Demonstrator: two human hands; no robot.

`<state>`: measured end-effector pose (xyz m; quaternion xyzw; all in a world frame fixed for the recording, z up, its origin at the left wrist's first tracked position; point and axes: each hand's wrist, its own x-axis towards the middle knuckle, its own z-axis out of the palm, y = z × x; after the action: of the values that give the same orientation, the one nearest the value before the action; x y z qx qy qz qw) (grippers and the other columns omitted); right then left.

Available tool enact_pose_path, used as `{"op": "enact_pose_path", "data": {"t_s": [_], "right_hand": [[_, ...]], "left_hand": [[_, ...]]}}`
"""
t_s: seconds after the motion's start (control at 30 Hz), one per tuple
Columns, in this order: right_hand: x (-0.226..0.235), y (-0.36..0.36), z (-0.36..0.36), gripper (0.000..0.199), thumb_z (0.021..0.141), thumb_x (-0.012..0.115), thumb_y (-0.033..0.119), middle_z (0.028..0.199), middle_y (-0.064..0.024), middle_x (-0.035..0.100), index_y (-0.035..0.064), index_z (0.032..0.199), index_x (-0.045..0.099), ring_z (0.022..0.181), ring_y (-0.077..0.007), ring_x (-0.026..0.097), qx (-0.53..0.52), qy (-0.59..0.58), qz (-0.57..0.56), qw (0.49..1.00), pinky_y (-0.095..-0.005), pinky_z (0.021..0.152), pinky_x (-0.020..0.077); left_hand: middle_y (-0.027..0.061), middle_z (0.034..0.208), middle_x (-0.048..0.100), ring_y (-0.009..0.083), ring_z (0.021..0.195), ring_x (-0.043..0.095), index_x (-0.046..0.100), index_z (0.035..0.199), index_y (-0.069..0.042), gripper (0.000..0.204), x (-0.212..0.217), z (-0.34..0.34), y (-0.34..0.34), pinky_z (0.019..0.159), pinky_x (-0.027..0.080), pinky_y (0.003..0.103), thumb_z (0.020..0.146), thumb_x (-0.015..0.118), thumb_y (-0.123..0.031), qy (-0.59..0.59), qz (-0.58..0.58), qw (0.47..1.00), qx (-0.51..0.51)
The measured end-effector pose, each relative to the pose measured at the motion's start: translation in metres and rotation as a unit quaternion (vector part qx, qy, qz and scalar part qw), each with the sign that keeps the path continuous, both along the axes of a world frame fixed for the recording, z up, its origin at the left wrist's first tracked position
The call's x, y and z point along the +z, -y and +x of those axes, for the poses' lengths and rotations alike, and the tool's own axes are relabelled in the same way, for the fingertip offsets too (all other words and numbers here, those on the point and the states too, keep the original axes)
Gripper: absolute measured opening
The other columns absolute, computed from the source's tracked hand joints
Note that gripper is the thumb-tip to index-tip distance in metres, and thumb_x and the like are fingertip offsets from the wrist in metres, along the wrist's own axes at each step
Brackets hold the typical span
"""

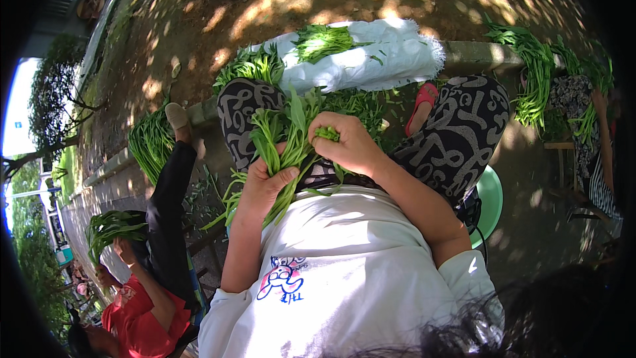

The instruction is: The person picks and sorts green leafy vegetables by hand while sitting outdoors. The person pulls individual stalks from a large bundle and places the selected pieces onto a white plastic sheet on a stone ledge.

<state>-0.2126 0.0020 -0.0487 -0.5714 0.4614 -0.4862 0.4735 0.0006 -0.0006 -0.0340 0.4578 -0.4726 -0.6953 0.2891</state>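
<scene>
I have the left hand (262,189) wrapped round a loose bunch of leafy greens (267,127), thumb lying across the stems; the bunch sits over the lap, leaves pointing away to the far side and stem ends trailing near and left. The right hand (349,140), just to the right, is curled closed on a small clutch of short green pieces (327,133) whose ends poke out of the fist. Its edge overlaps the leaves of the bunch in my view, and I can't tell whether it also pinches any of them.

I judge this to be the middle of picking over the greens, with pieces gathered in the right hand while the left keeps the supply steady. The next move, as I read it, calls for a firm left grip, so stems don't slide loose, and a right hand that either takes another stem or frees its pieces without scattering them.

On the far side, a white cloth (394,59) lies along the ledge (474,56) with a pile of greens (324,41) on it. A green basin (491,205) stands near, on the right.
</scene>
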Motion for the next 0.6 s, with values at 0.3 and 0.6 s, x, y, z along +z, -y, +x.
{"op": "enact_pose_path", "data": {"t_s": [0.3, 0.6], "right_hand": [[0.023, 0.013, -0.052, 0.012, 0.092, 0.059, 0.012, 0.086, -0.0035, 0.065, 0.0033, 0.1, 0.059, 0.08, -0.0089, 0.059, -0.179, 0.092, -0.074, 0.977, -0.0238, 0.073, 0.0479], [0.031, -0.003, -0.003, 0.022, 0.069, 0.066, 0.003, 0.096, -0.006, 0.06, 0.0078, 0.09, 0.061, 0.078, -0.024, 0.064, 0.041, -0.196, -0.318, 0.927, -0.0326, 0.062, 0.0527]], "left_hand": [[0.0027, 0.11, 0.063, 0.0087, 0.095, 0.057, 0.05, 0.128, 0.002, 0.044, -0.01, -0.001, -0.003, 0.087, 0.045, 0.024, 0.086, 0.064, -0.001, 0.012, -0.029, 0.999, -0.035], [0.0008, 0.106, 0.063, 0.0088, 0.096, 0.055, 0.054, 0.121, 0.001, 0.035, -0.01, -0.007, -0.003, 0.087, 0.043, 0.025, 0.087, 0.063, -0.003, 0.035, -0.045, 0.994, -0.091]]}}
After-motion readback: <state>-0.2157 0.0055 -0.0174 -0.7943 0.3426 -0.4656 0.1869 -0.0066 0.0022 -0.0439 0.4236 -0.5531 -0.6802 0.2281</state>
